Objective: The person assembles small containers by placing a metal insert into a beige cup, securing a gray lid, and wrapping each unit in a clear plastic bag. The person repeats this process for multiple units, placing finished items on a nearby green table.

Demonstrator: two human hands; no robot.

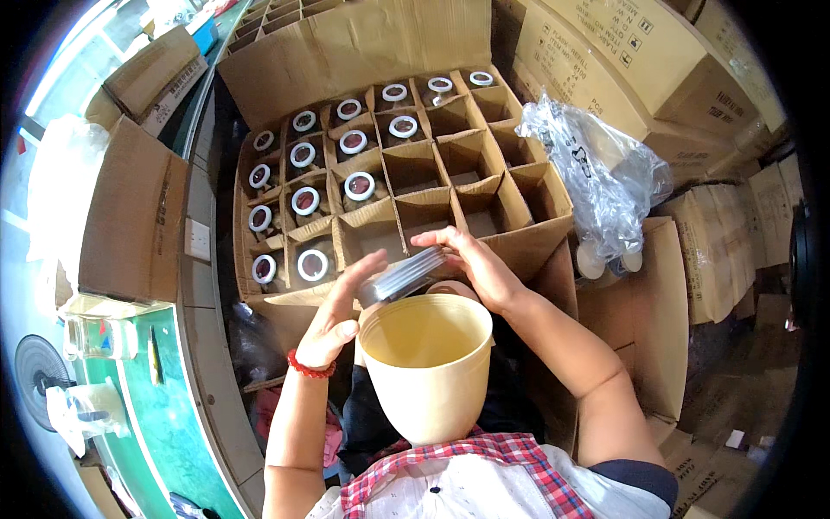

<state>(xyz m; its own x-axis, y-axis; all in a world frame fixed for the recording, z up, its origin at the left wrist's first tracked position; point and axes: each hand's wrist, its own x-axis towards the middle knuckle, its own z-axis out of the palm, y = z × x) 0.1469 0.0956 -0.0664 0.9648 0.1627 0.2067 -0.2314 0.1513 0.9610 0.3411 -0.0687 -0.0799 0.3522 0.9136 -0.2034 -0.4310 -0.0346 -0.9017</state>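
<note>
A clear, ribbed, flat-looking piece (403, 277) is tilted between my hands, just above the far rim of a cream bucket (428, 394). My right hand (481, 266) grips its right end, with the fingers along the top and the thumb out of sight. At its left end my left hand (333, 313) stays open, fingers stretched and thumb apart; whether it touches the piece I cannot tell. Beyond both hands stands a divided carton (367, 232). Jars with white ring tops (305, 201) fill its left and far cells, while several right and near cells hold none.
Crumpled clear plastic (592, 164) hangs over the carton's right side, above an open box (635, 311) with white-topped containers. Stacked cartons (635, 65) rise at the far right. Along the left runs a green-topped table (160, 406) with a box (130, 216) and a fan (41, 381).
</note>
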